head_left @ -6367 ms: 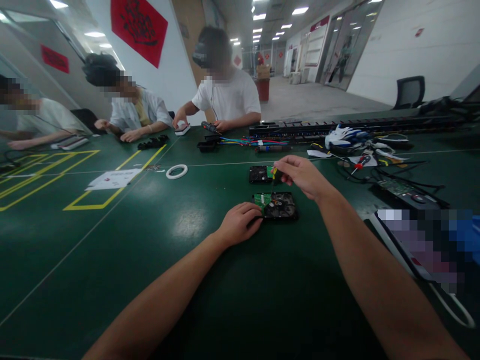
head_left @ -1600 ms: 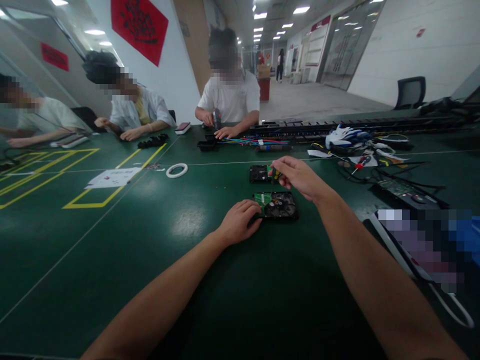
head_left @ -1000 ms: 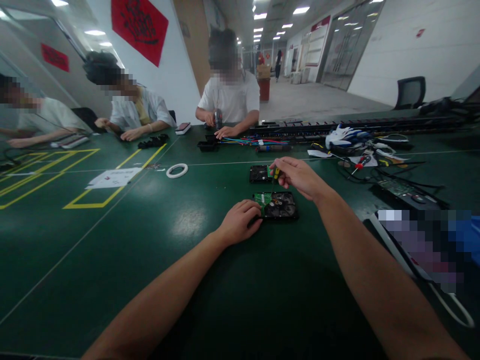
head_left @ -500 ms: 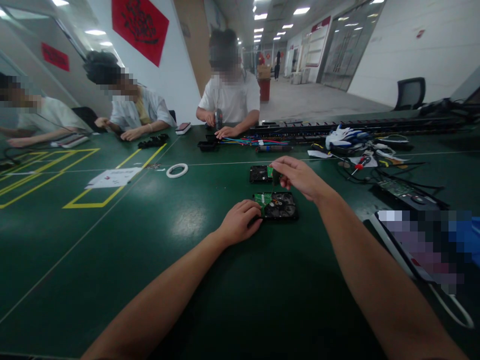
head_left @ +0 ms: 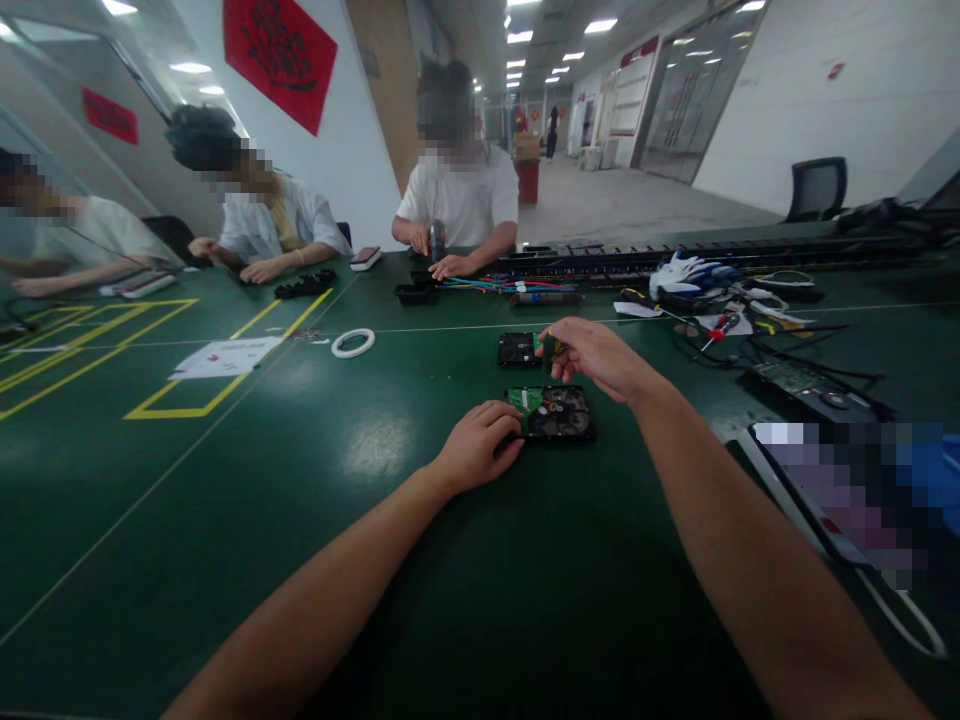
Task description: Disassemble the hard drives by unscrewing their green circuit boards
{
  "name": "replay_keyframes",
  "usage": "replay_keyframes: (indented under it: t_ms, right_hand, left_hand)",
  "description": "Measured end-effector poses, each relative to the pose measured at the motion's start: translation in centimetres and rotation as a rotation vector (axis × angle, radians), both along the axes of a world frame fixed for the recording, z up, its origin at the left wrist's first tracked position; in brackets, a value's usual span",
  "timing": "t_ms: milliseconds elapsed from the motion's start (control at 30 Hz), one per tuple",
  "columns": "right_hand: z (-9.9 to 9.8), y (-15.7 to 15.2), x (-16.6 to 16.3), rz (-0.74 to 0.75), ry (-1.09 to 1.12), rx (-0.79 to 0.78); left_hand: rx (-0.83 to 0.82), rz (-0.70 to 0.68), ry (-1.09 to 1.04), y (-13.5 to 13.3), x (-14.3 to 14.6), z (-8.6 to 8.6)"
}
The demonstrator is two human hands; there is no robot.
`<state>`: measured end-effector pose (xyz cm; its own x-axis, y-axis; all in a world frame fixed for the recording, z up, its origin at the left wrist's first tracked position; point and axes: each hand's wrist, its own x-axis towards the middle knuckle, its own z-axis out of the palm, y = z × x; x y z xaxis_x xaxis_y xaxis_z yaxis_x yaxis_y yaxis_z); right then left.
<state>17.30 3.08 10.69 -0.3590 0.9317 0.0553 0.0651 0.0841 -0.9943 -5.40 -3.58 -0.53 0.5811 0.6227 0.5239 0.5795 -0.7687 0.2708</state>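
Note:
A hard drive (head_left: 564,412) lies on the green table with its green circuit board (head_left: 525,400) facing up. My left hand (head_left: 484,440) grips its left end, fingers over the edge of the board. Above the drive, my right hand (head_left: 589,355) is closed around the dark handle of a screwdriver (head_left: 550,348), which looks to have yellow on it. The thin shaft points down at the board; I cannot tell whether the tip touches a screw. Just behind lies a second hard drive (head_left: 517,349), partly covered by my right hand.
A white tape roll (head_left: 353,343) and a paper sheet (head_left: 225,358) lie left. On the right are a red screwdriver (head_left: 721,330), gloves (head_left: 686,277), cables, a circuit-board unit (head_left: 814,390) and a blurred device (head_left: 832,500). Across the table, a person (head_left: 457,200) handles a dark tool.
My right hand has turned slightly around the screwdriver and dropped a little, with its fingers in a changed position. My left hand and both hard drives have stayed in place.

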Motion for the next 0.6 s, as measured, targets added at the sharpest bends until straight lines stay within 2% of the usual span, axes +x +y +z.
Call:
replay_keyframes:
  t_ms: [167, 333, 600]
  right_hand:
    - [0.12, 0.02, 0.08, -0.040, -0.121, 0.074]
    - [0.11, -0.08, 0.12, -0.057, -0.153, 0.119]
    - [0.44, -0.29, -0.08, -0.041, -0.084, 0.062]
  left_hand:
    - [-0.012, 0.007, 0.003, -0.01, -0.05, -0.03]
    - [-0.014, 0.010, 0.007, -0.01, -0.10, -0.12]
    - [-0.015, -0.003, -0.018, 0.03, -0.06, -0.16]
